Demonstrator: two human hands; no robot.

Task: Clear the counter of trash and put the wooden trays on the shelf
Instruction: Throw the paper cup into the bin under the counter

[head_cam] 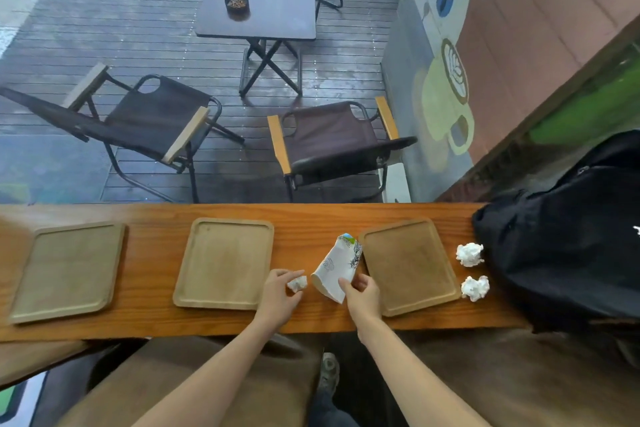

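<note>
L hand (278, 289) pinches a small paper wad (298, 283) btwn the mid tray (225, 262) & R tray (410, 265); R hand (360, 291) closes on the crushed paper cup (337, 269), lying tilted on the counter (156, 215). Two more wads (469, 254) sit right of the R tray. Paper looks light, soft; likely grab anywhere. Trays look stiff; prob lift by rims.

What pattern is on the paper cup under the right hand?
White paper cup with dark line drawings; head view.
</note>
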